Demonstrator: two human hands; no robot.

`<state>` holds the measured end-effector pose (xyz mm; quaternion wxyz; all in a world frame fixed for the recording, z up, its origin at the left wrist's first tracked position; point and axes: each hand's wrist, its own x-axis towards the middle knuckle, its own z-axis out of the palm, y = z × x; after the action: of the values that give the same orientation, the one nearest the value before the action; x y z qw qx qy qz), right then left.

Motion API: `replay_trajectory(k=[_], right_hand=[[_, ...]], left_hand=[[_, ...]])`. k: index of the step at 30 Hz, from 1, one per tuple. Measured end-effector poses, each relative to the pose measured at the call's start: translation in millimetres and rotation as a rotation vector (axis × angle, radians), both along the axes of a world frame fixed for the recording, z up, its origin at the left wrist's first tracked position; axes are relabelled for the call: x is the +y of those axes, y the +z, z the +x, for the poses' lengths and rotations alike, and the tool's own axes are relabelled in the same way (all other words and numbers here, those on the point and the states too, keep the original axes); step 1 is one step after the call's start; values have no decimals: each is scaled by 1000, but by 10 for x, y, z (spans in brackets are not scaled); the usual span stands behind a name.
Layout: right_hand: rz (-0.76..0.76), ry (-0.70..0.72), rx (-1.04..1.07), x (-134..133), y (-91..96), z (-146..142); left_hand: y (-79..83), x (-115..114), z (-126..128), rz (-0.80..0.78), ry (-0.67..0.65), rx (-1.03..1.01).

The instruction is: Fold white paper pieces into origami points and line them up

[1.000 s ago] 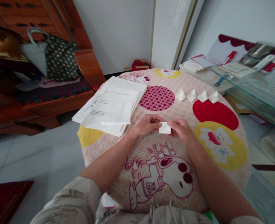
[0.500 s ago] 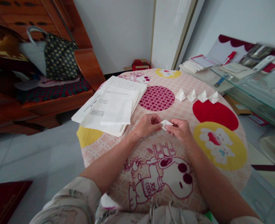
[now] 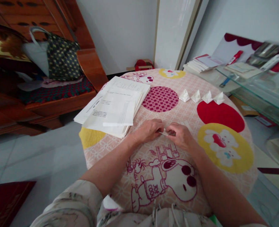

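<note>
Between my two hands is a small folded white paper piece [image 3: 164,132], mostly covered by fingers. My left hand [image 3: 151,130] is closed on its left side, and my right hand [image 3: 179,134] pinches its right side. Both hands are low over the patterned tablecloth [image 3: 139,151], near the middle of the round table. Several folded white paper shapes [image 3: 207,97], pointed at the top, stand in a row on the far right of the cloth. To the left of my hands lies a stack of printed paper sheets [image 3: 113,107].
A glass shelf [image 3: 252,85] with papers, a red marker [image 3: 235,58] and metal containers borders the table at right. A wooden bench [image 3: 92,66] bearing a dark patterned bag [image 3: 62,56] stands at left. A white pillar [image 3: 171,34] rises behind the table.
My hands have turned inward and come down slightly, so less of the folded paper shows between them. The row of paper shapes and the sheet stack stay as they were.
</note>
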<state>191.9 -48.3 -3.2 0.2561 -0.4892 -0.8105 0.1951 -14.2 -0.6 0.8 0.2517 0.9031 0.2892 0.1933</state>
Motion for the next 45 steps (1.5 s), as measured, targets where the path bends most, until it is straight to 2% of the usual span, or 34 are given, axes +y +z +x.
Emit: replay_trajectory(k=[2, 4, 8, 12, 17, 22, 26, 29, 34, 42, 45], right_hand=[[-39, 51, 55, -3, 10, 49], [-18, 94, 51, -7, 21, 75], [25, 157, -41, -17, 32, 67], [25, 161, -106, -31, 38, 48], [24, 149, -120, -40, 26, 48], [-9, 139, -27, -21, 28, 56], [-45, 73, 9, 13, 53, 68], [-115, 3, 13, 51, 59, 73], [-318, -141, 74, 113, 68, 23], [-428, -306, 51, 155, 156, -80], [-468, -326, 41, 164, 171, -85]], left_hand=[[21, 6, -34, -8, -42, 45], [55, -5, -53, -4, -56, 70], [84, -39, -54, 15, -84, 64], [55, -44, -45, -18, -95, 68], [48, -61, -21, -26, -72, 86], [56, -83, 11, 9, 10, 151], [63, -68, 25, -15, 122, 185], [86, -45, 30, -102, 198, 183], [124, 11, 28, -257, 259, 167], [157, 78, 40, -513, 359, 144], [171, 84, 49, -545, 378, 168]])
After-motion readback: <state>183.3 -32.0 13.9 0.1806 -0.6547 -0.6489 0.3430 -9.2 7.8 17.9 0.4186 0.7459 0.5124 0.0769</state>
